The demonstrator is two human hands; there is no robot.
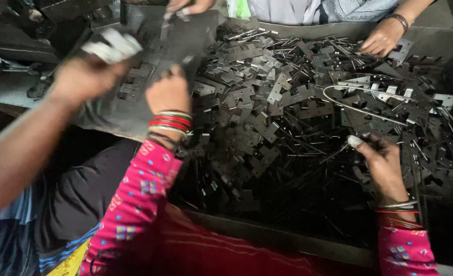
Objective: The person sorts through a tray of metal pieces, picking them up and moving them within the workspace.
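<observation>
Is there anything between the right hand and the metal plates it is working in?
Nothing visible. The right hand rests directly on the heap of dark metal plates, its fingertips among thin pins. The bent wire lies farther away, on top of the heap.

A bent loop of thick bright wire point(362, 105) is seen lying on top of the heap toward the right, and a few paler, shinier plates point(390, 92) are scattered just beside it. At the far edge, a co-worker's hand with a dark wristband point(385, 36) is rested on the heap below a pale garment point(308, 10), while another co-worker's fingers point(188, 6) are seen at the top edge. At the left, a bare forearm and hand point(78, 82) belonging to a further person is stretched in, blurred, with a stack of pale metal pieces point(111, 46) held above the grey tray wall point(109, 115), and striped blue cloth point(58, 255) is seen at the bottom left.
</observation>
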